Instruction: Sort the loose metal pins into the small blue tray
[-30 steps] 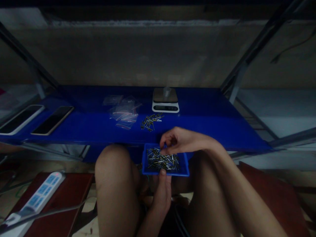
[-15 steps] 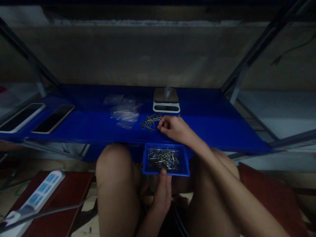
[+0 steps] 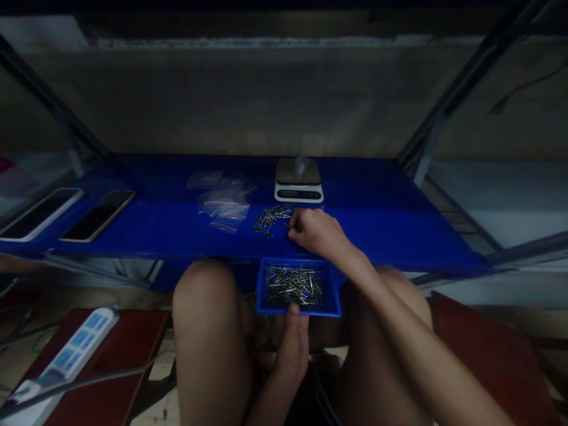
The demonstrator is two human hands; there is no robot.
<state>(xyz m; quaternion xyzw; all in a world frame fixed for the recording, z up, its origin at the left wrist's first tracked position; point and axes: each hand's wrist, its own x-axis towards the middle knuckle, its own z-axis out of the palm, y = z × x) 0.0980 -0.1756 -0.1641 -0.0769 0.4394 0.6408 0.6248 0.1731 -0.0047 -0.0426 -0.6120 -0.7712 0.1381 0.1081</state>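
Note:
My left hand (image 3: 293, 346) grips the near edge of a blue plastic tray (image 3: 335, 302), thumb over the rim and fingers underneath. A heap of thin gold-and-silver metal pins (image 3: 295, 287) lies in the tray; their exact kind is too small to make out. Above the blue table, my right hand (image 3: 315, 229) is closed in a pinch, and the end of a thin metal pin (image 3: 287, 225) sticks out at its fingertips. Just left of it, a small pile of similar pins (image 3: 268, 219) lies loose on the tabletop.
Behind the pile stands a white digital scale (image 3: 299, 194) with a small clear cup (image 3: 302, 165) on it. Clear zip bags (image 3: 228, 198) lie to the left. Two phones (image 3: 97, 216) rest at the table's left end. A power strip (image 3: 80, 343) sits on a reddish-brown stool (image 3: 137, 331).
My right hand has shifted slightly right, away from the loose pile, and a pin now shows at its fingertips. My left hand and the tray have stayed in place.

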